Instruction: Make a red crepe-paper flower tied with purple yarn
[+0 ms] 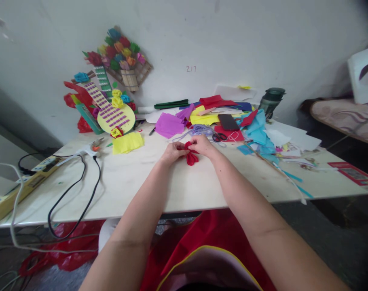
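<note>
A piece of red crepe paper [191, 159], gathered at its middle and flared into petal-like folds, is between my two hands just above the table. My left hand [173, 152] pinches it from the left side. From the right, my right hand [202, 145] grips its upper part with fingers pressed together. The fingertips cover the gathered middle. Just beyond my hands lie a bundle of pale purple cord [200, 129] and black-handled scissors [219, 137].
Purple paper [170, 125], yellow paper [128, 142] and a dark phone [228, 122] lie farther back. At left are a glue gun [91, 149] with its cable and a power strip [35, 180]. Blue paper scraps [259, 131] and a dark bottle [271, 103] stand right. Paper-flower crafts [117, 115] lean against the wall.
</note>
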Demonstrator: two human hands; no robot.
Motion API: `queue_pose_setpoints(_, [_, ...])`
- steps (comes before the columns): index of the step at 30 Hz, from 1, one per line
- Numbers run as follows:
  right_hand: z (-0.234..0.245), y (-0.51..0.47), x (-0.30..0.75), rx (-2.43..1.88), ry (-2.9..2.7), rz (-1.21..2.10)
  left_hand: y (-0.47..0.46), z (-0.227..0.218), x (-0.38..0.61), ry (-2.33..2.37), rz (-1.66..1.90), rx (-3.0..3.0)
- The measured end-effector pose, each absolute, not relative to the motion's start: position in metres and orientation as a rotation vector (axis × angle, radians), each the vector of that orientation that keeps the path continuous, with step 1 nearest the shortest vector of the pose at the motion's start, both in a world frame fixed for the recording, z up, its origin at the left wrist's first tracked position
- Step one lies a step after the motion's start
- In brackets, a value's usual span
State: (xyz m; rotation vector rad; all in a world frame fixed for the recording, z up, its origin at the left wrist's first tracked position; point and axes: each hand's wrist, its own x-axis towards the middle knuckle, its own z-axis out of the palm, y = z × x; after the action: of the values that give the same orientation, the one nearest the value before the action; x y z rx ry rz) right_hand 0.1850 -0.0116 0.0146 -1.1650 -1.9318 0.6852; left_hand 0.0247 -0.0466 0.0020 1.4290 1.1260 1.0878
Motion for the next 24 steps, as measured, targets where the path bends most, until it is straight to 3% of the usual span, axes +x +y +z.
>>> queue_pose_setpoints(16, [0.0124,-0.0165,0.1788,-0.884,-1.894,0.614,-0.0449,0.0006,0.0254,1.073,1.245,1.175])
queue_pose_setpoints(24, [0.0203,-0.0211,0.1801,-0.956,-1.81,0.89,-0.0469,-0.0016,0.0262,1.012,1.237,1.22])
